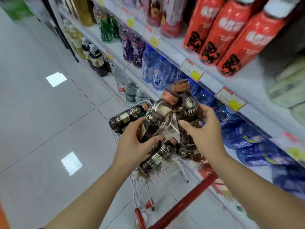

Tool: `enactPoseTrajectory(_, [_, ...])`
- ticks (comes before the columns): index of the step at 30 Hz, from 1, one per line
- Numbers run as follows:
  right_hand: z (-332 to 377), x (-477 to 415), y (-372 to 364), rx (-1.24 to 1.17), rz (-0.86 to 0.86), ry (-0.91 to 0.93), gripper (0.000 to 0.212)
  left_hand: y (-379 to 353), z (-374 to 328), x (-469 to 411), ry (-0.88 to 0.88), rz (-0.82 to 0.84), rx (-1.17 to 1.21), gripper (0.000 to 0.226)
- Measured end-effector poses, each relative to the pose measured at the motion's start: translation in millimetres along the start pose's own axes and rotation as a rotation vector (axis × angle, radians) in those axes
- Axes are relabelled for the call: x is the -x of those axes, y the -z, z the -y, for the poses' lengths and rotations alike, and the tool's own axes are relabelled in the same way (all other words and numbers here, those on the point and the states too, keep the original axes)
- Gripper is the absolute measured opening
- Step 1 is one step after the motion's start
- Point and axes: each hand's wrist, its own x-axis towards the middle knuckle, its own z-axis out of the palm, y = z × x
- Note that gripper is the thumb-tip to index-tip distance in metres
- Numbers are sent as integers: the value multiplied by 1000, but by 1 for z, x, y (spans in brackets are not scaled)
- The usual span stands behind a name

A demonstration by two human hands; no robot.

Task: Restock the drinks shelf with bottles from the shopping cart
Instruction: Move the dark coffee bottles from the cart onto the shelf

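One dark bottle [159, 116] is gripped by the left hand [133, 142], a second dark bottle [187, 109] grasped by the right hand [204, 131], both raised above the shopping cart [186, 200] where more bottles [125, 117] lie, beside the drinks shelf [173, 52]

Lower body of left bottle [158, 116] covered by left hand [132, 146]. Base of right bottle [186, 109] hidden behind right hand [204, 133]. Shopping cart [179, 205] basket largely masked by hands and bottles, frame cut off at bottom edge. Price tags [192, 71] smeared, print unreadable. Red bottles [231, 30] cropped at top edge. Blue bottles [257, 146] at right blurred, labels not made out.
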Motion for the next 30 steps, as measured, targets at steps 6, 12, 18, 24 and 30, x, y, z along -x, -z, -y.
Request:
enactPoseTrajectory(6, [95,49,110,-183,-220,162,47,-19,-137,55,-323,-26,37,54])
enactPoseTrajectory(12, [153,102,237,-293,-457,382,49,-63,-259,114,-696,23,120,50])
enactPoseTrajectory(18, [176,159,357,-369,-575,465,49,-119,-353,170,-1000,105,192,52])
enactPoseTrajectory(24, [142,210,447,-491,-678,257,50,-187,-404,219,-1049,231,-7,56])
enactPoseTrajectory(30, [111,237,528,-719,-878,96,32,-264,-435,253,-910,368,-23,54])
